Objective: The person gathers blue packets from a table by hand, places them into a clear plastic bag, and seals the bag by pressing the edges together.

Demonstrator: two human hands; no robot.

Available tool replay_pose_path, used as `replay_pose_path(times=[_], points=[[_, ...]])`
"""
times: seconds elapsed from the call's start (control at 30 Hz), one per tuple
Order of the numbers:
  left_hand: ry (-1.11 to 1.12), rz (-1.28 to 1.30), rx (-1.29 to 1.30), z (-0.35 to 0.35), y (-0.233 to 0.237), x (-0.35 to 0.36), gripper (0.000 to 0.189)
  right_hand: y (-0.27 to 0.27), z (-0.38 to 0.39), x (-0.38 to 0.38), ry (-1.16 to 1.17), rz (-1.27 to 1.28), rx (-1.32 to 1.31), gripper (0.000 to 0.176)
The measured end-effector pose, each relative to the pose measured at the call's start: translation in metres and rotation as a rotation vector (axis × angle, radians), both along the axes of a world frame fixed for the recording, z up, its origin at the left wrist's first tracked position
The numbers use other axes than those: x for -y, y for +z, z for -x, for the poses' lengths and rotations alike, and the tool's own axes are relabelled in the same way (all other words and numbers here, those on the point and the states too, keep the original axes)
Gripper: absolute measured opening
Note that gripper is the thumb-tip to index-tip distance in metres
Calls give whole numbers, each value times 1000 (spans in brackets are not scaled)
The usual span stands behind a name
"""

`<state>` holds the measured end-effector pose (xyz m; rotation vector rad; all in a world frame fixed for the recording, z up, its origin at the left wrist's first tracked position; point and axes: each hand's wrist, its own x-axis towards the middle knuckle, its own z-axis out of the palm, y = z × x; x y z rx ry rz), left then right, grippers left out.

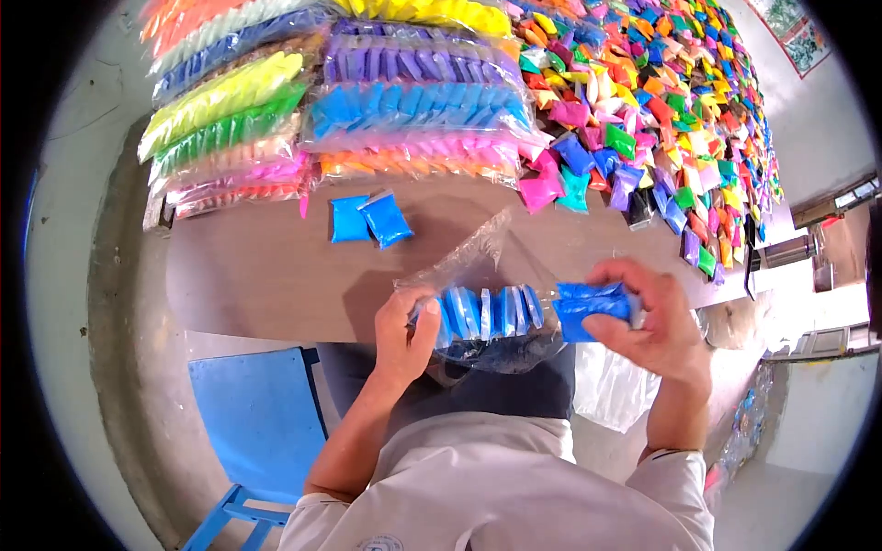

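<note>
My left hand [409, 335] is closed on the left end of a clear plastic bag [473, 248], thumb toward me. Inside the bag, a row of blue packets [485, 312] stands on edge, side by side. The bag's upper film flares upward over the table edge. At the bag's right end, my right hand [652, 317] grips a small stack of blue packets [593, 308] between thumb and fingers. Two more blue packets [367, 220] lie overlapping on the table, beyond my left hand.
The brown table [266, 266] bears stacked clear bags of colour-sorted packets [413, 110] at the back left. A big heap of loose mixed-colour packets [652, 101] covers the right side. A blue chair [253, 413] stands at lower left, and clear plastic [611, 386] hangs by my right side.
</note>
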<state>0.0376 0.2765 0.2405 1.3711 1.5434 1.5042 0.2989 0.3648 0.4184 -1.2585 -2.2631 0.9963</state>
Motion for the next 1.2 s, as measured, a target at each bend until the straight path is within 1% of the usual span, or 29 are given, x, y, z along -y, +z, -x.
replay_pose_path(times=[0.07,0.1,0.17,0.2,0.27,0.3,0.37,0.4,0.47,0.5,0.57,0.6,0.67,0.7,0.77,0.8,0.87,0.9,0.97,1.0,1.07,1.2], points=[[-2,-11,-21,0,-1,0,15,-14,5,12,-129,10,147,34],[2,-30,-41,1,-2,0,15,-25,5,13,-132,14,142,34],[-2,-26,-42,1,-2,0,16,-47,6,14,-150,-266,241,29],[-1,-26,-38,1,-3,-1,16,-52,9,13,-156,-265,238,29],[-2,-41,-44,1,-4,-2,17,-60,15,11,-220,-325,379,28],[1,-55,-47,1,-4,-2,17,-68,17,10,-221,-326,378,28],[6,-51,-46,0,-3,-2,17,-83,19,7,-143,-307,527,32],[15,-45,-44,0,-3,-2,17,-80,18,5,-139,-312,528,32],[7,-27,-34,1,-1,0,18,-69,16,2,-110,-156,410,41],[-8,-12,-28,2,0,0,18,-66,11,1,-107,-155,410,41],[-8,-19,-30,2,-3,0,18,-62,-1,0,-15,-83,239,46],[-10,-28,-33,2,-3,-1,19,-57,-1,1,-18,-83,239,46],[-11,-35,-32,1,-2,-2,19,-46,-2,0,-15,118,269,41],[-9,-39,-33,1,-1,-1,19,-48,-3,0,-18,119,271,41],[-12,-41,-35,1,-2,-2,19,-53,-2,-1,-13,70,306,31],[-11,-43,-39,1,-2,-2,19,-54,-1,-1,-13,71,306,31],[-3,-47,-40,1,-2,-2,18,-57,3,-2,15,-7,360,26],[2,-53,-40,1,-2,-1,18,-61,5,-2,18,-6,360,26],[5,-47,-41,1,-2,-1,17,-69,7,-1,15,-134,435,28],[6,-41,-42,1,-2,-2,17,-66,9,-1,17,-135,436,28],[5,-50,-36,1,-2,-2,17,-57,11,0,32,-152,358,28],[11,-63,-23,0,-2,-1,16,-48,-4,-13,11,-220,335,24]])
